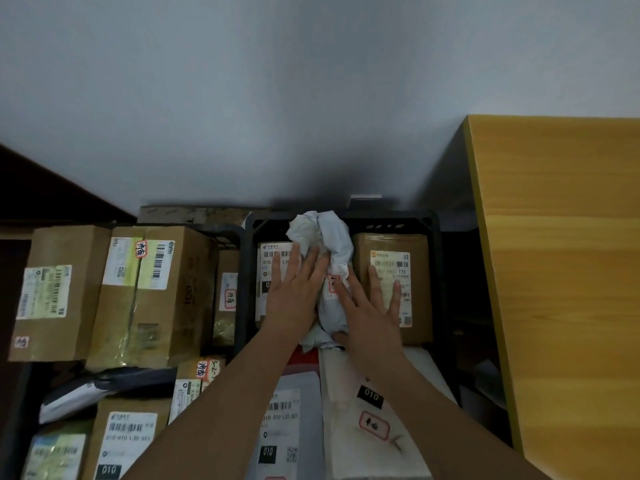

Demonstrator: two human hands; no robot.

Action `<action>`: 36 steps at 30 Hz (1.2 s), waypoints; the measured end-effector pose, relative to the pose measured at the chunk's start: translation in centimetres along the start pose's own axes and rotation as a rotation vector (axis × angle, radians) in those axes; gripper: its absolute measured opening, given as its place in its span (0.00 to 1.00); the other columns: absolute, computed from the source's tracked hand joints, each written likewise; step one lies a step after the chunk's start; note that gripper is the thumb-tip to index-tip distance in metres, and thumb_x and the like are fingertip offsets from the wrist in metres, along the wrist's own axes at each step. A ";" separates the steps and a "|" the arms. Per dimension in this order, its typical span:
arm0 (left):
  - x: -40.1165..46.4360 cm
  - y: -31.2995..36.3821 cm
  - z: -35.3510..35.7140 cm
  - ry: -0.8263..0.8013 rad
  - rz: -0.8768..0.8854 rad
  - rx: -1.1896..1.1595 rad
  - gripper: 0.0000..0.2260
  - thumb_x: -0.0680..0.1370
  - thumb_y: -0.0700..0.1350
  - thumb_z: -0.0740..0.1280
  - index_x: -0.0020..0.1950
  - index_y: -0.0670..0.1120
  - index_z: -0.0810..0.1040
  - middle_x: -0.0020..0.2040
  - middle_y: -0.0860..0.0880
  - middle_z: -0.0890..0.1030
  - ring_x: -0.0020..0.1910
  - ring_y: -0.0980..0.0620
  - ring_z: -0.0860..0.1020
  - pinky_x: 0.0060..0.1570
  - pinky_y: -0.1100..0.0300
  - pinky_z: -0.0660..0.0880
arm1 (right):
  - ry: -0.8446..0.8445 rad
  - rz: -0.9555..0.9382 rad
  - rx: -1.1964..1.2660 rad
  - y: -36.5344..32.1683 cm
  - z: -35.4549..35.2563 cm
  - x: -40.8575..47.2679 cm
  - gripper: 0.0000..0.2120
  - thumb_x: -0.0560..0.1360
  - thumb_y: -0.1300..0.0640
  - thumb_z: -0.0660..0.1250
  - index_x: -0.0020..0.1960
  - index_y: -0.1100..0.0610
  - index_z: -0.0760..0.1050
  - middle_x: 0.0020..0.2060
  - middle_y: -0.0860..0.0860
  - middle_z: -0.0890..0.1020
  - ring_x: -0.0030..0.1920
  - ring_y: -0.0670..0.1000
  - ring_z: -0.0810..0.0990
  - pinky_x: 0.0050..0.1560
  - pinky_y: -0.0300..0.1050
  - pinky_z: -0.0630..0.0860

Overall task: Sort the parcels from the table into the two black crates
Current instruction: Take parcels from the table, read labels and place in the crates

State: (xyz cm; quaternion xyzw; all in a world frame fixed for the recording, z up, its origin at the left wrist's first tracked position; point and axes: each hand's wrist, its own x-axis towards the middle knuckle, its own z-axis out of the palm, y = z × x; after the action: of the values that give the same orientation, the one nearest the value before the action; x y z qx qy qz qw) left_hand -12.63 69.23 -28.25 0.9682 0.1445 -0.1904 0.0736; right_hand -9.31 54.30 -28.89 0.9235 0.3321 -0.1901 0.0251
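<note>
A crumpled white plastic parcel lies in the right black crate, between a labelled box and a brown box. My left hand presses flat on the parcel's left side with straight fingers. On the parcel's right side my right hand lies flat, its fingers spread over onto the brown box. The left black crate holds large cardboard boxes.
More labelled boxes and mailers fill the near part of the crates under my arms. A dark mailer lies at the left. A yellow wooden table stands at the right, and a grey wall is behind.
</note>
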 end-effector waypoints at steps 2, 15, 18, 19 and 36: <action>-1.7 0.2 -0.2 0.007 -0.017 -0.052 0.40 0.81 0.56 0.60 0.76 0.53 0.29 0.79 0.50 0.35 0.78 0.45 0.35 0.70 0.42 0.32 | 0.048 -0.019 0.019 0.6 -0.1 -0.8 0.55 0.56 0.36 0.80 0.77 0.49 0.61 0.77 0.51 0.64 0.76 0.62 0.54 0.71 0.68 0.41; -10.1 5.8 -7.5 -0.018 -0.051 -0.255 0.40 0.81 0.52 0.62 0.78 0.55 0.33 0.79 0.51 0.34 0.78 0.47 0.35 0.74 0.42 0.39 | 0.115 0.088 0.067 4.3 -6.9 -11.1 0.54 0.57 0.41 0.82 0.77 0.43 0.60 0.77 0.54 0.61 0.75 0.63 0.57 0.70 0.71 0.56; -10.1 8.1 -10.6 0.035 -0.006 -0.266 0.38 0.81 0.53 0.61 0.78 0.56 0.34 0.79 0.52 0.34 0.78 0.48 0.36 0.75 0.41 0.41 | 0.154 0.150 0.101 5.9 -9.9 -12.3 0.50 0.64 0.41 0.78 0.78 0.42 0.55 0.79 0.54 0.56 0.77 0.62 0.53 0.70 0.71 0.55; -10.2 9.0 -11.6 0.050 0.011 -0.260 0.38 0.81 0.53 0.61 0.78 0.56 0.34 0.79 0.52 0.35 0.78 0.48 0.36 0.75 0.41 0.41 | 0.186 0.170 0.129 6.7 -11.1 -12.8 0.48 0.68 0.41 0.75 0.79 0.40 0.50 0.80 0.53 0.51 0.78 0.61 0.49 0.72 0.70 0.51; -14.2 41.8 -21.3 0.174 0.308 -0.081 0.37 0.82 0.55 0.59 0.78 0.57 0.32 0.79 0.52 0.33 0.78 0.47 0.36 0.75 0.41 0.45 | 0.427 0.504 0.157 33.0 -19.7 -31.7 0.49 0.65 0.38 0.77 0.78 0.42 0.56 0.77 0.55 0.61 0.74 0.65 0.64 0.65 0.73 0.64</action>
State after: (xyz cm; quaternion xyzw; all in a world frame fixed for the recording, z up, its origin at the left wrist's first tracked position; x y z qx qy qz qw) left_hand -4.95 30.22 0.51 0.9880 0.0077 -0.0865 0.1281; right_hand -4.59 12.85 -1.58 0.9947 0.0756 -0.0054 -0.0699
